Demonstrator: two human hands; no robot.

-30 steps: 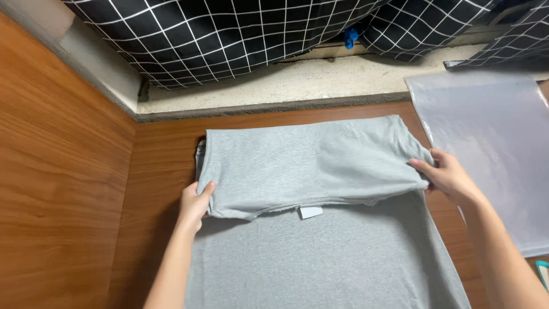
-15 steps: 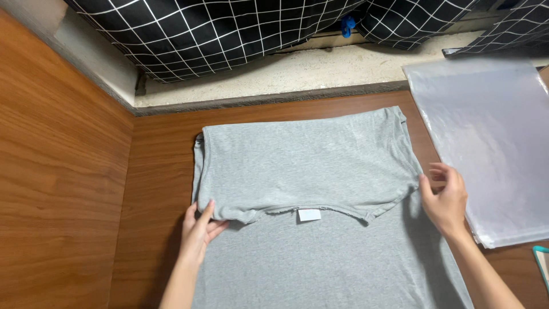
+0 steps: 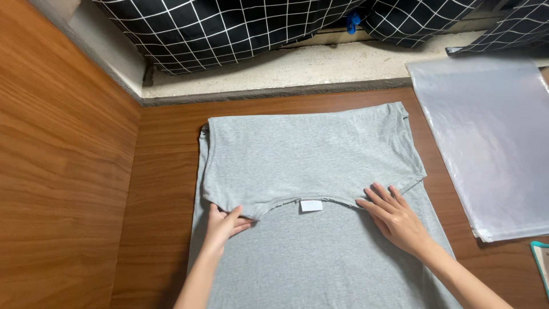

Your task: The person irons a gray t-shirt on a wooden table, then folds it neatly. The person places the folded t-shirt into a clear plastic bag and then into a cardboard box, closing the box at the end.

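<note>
L hand [image 3: 224, 224] resting flat, fingers open, pressing folded edge of grey t-shirt [image 3: 309, 166]; R hand [image 3: 394, 217] lying open, palm down, on neckline by white label [image 3: 311, 205]. Shirt lying mid wooden table [image 3: 166, 171]. Clear plastic bag [image 3: 486, 137] sitting R; checked fabric [image 3: 229, 28] hanging behind.

A home: checked bedding [image 3: 229, 28] beside a wooden floor [image 3: 166, 171]
</note>
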